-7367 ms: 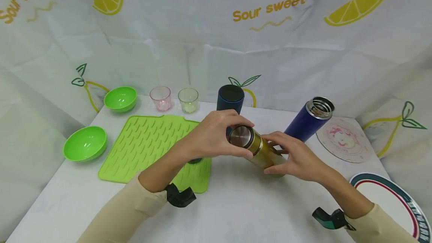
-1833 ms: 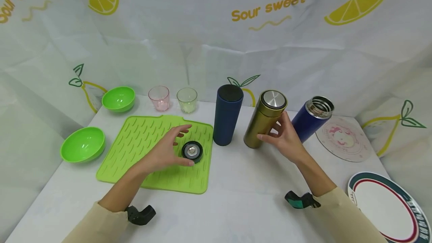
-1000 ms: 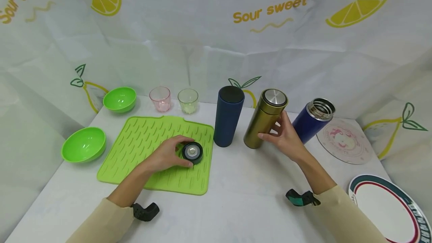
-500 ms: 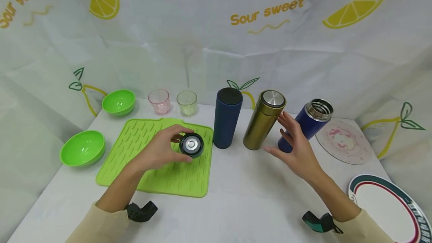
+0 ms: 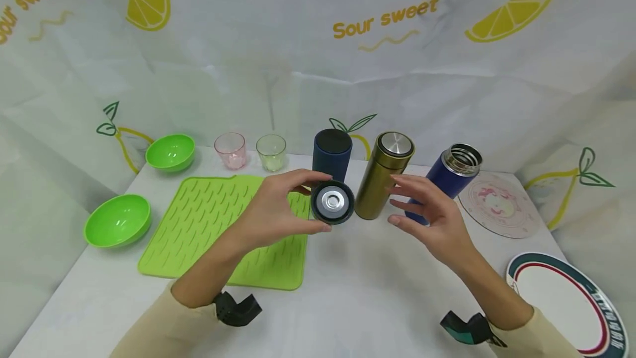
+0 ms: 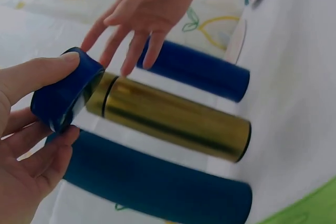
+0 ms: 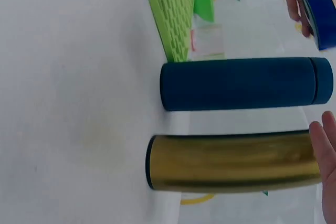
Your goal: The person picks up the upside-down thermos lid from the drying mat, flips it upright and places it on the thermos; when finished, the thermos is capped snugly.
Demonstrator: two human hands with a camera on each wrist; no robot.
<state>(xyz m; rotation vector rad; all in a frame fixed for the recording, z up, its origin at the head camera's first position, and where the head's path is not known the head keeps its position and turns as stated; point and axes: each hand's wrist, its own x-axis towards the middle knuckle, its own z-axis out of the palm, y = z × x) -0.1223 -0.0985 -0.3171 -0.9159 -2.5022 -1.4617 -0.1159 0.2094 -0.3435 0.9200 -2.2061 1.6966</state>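
The head camera looks forward and down across the white table (image 5: 348, 291) toward the lemon-print backdrop (image 5: 298, 70), taking in everything. Both wrist cameras sit close and rolled sideways, so upright flasks lie horizontal. All three share the gold flask (image 5: 380, 178) (image 6: 173, 121) (image 7: 236, 161) and dark blue flask (image 5: 330, 156) (image 6: 152, 182) (image 7: 241, 83).

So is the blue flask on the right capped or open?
Open: the blue flask shows its bare steel mouth; the left hand holds a cap.
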